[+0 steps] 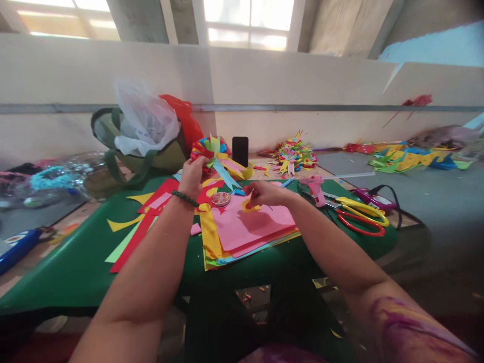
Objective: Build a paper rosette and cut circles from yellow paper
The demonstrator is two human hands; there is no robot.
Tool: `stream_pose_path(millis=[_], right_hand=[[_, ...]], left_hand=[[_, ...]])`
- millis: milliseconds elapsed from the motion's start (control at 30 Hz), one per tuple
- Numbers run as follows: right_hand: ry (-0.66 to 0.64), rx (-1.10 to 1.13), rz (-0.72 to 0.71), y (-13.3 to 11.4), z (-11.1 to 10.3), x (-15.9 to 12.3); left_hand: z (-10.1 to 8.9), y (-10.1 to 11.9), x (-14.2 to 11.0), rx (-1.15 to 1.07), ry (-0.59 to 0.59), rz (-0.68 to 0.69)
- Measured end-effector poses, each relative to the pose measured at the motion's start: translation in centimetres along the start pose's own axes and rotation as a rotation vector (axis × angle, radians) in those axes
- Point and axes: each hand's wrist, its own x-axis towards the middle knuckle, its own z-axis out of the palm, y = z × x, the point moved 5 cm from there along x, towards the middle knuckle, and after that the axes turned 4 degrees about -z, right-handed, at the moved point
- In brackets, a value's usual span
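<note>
One phone (240, 148) stands upright, one round tin (221, 199) rests at the far left corner of one stack of coloured paper (260, 229), and one pink glue gun (316, 189) lies to the right. The left hand (192, 177), fingers curled, holds one many-coloured paper flower (215, 146) left of the phone; the right hand (266, 193), fingertips drawn together, pinches one small yellow-and-red piece (255, 207) over the stack.
</note>
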Motion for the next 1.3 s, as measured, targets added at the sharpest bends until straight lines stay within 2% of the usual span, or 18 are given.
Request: stream_pose_path(millis=[133, 267, 367, 500, 633, 867, 1100, 1300], right_hand=[[0.213, 0.3, -0.021, 1.1, -4.5, -1.5], [0.371, 0.512, -0.103, 0.9, -6.5, -2.5], [0.427, 0.573, -0.141, 0.8, -6.6, -2.4], [0.42, 0.579, -0.151, 1.1, -6.4, -2.0], [0.481, 0.54, -0.159, 1.2, -6.6, -2.0], [0.5, 0.494, -0.056, 1.1, -6.4, -2.2], [0.504, 0.45, -0.028, 0.9, -6.2, -2.2], [0.546, 0.347, -0.007, 0.0, -6.2, -2.7]], left_hand=[[0.2, 0.0, -0.4, 0.106, 0.009, 0.039], [0.2, -0.3, -0.2, 0.149, -0.005, 0.055], [0.0, -0.4, 0.1, 0.162, 0.012, 0.063], [0.1, -0.3, 0.0, 0.19, 0.009, 0.071], [0.6, -0.7, -0.3, 0.248, -0.082, 0.036], [2.1, -2.1, -1.3, 0.367, -0.264, -0.02], [3.1, -2.7, -2.5, 0.399, -0.344, -0.052], [3.2, -3.0, -2.4, 0.402, -0.329, -0.059]])
